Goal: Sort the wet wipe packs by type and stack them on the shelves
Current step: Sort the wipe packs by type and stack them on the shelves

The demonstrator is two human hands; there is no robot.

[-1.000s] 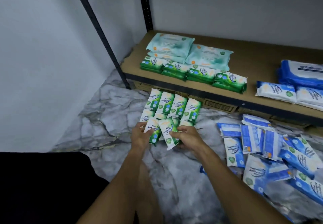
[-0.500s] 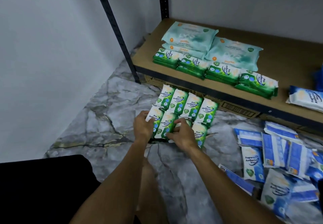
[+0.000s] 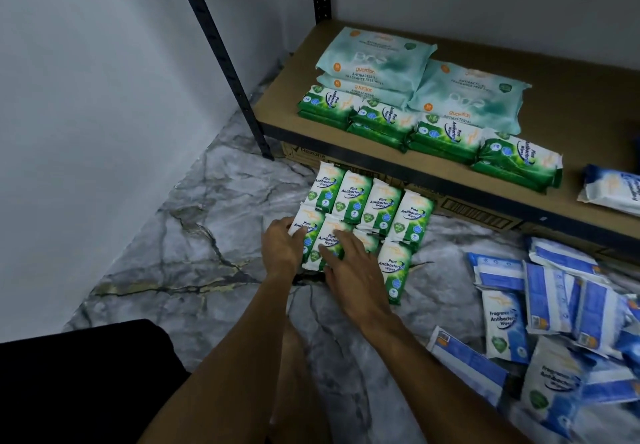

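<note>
Partly hidden: the third pack (image 3: 367, 240) of the near row lies mostly under the right hand (image 3: 349, 270); only its upper part shows.
Cut off: a white pack (image 3: 613, 191) on the shelf (image 3: 519, 63) and the blue packs (image 3: 554, 322) heaped on the floor (image 3: 166, 236) both run out of view at the right edge.
Hard to make out: a dark shape (image 3: 86, 381) at the lower left, nature not determined; the print on the cardboard box (image 3: 478, 211) under the shelf is mostly unreadable.
Green packs (image 3: 367, 204): on the floor just in front of the shelf, laid flat in two rows, four in the far row, edges touching.
Long axis: each runs from the person toward the shelf, leaning slightly right; label tops point at the shelf, print reads upright from the person's side.
Left hand (image 3: 282, 253): fingers curled round the left edge of the corner pack (image 3: 306, 232), at the near row's left end.
Right hand: fingers straight and spread, lying flat on the second pack (image 3: 330, 241) beside it.
Last pack (image 3: 394, 270): right end of the near row, set a little nearer the person than its neighbours.
Shelf stock: teal packs (image 3: 374, 59) at the back, two stacked at the left; a green row (image 3: 426, 135) in front, stacked two high, long axes along the shelf's front edge, print sideways.
</note>
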